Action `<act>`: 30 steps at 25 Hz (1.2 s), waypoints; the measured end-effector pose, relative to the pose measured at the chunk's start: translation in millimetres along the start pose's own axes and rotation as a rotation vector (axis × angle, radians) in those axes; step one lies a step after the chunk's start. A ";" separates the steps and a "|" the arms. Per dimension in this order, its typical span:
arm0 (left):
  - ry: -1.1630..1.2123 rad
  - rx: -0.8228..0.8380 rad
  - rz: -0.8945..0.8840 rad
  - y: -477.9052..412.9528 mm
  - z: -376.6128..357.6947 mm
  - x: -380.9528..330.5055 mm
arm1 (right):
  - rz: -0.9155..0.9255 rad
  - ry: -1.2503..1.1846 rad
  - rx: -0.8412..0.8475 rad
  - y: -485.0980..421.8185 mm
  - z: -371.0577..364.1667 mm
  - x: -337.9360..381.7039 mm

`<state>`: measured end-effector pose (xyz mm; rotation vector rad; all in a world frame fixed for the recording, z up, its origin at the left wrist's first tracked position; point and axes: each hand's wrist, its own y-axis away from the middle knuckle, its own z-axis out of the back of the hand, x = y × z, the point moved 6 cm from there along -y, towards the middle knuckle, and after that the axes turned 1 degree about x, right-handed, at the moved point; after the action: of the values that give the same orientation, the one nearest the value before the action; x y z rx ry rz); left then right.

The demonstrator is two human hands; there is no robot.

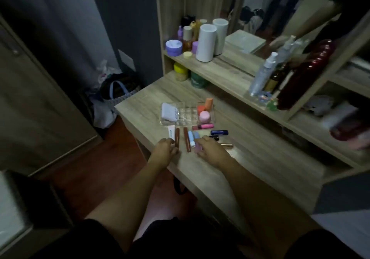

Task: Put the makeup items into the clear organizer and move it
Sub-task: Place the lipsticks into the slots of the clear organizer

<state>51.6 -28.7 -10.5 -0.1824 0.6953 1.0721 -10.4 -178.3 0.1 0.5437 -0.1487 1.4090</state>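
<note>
The clear organizer (185,113) sits on the wooden dresser top, holding a white compact (169,112), orange sponges (205,105) and a pink jar (205,117). In front of it lie loose makeup items: a white tube (171,131), two brown lip sticks (177,136) (187,141), a blue-white stick (191,138), a pink gloss (202,127), a dark blue tube (219,132) and a gold one (227,145). My left hand (164,150) rests by the brown stick, fingers apart. My right hand (209,148) lies over a pale pink item; whether it grips it I cannot tell.
A raised shelf (220,68) behind the organizer carries white cylinders (206,42), purple jars, bottles and a spray bottle (262,74). A mirror stands above. A dark red ribbed object (304,74) leans at right. Bags (114,96) lie on the floor left of the dresser.
</note>
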 end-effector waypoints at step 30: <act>0.535 -0.124 0.384 -10.1 -11.4 39.9 | -0.163 -0.354 -0.164 -111.9 12.6 -6.5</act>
<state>66.9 -9.2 -45.2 -0.4669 1.1771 1.4548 98.7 -196.7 -22.0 0.6506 -0.4893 1.1216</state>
